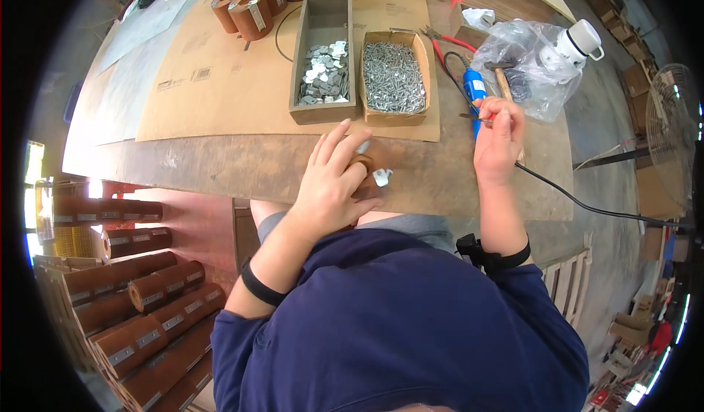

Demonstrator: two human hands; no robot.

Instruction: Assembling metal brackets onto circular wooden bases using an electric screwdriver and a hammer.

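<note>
The tabletop (242,164) stretches in front of me, bare wood along my side, and a flat cardboard sheet (220,93) covers much of it; small dark print on the sheet is too faint for me to read. Brown rolls (253,16) with metal strips stand bunched at its far side. Nearer, a long grey box (323,113) holds flat metal plates (323,74), and just right of it a shorter cardboard box (394,120) is full of screws (394,74). My left forearm slants inward with its fingers bent and slightly spread; my right forearm rises nearly straight, fingers curled toward the thumb. Near the right one lie a blue tool (475,85) with a white label too small to read, a wooden-handled hammer (504,83) and red-handled pliers (458,43). My left grip (334,173) clasps a round brown piece (365,187), partly blurred, near the tabletop's front edge and on my side of the boxes. A shiny pale bit (381,177) shows at its right. My right grip (500,137) pinches a small reddish thing (488,121); I cannot tell what it is.
</note>
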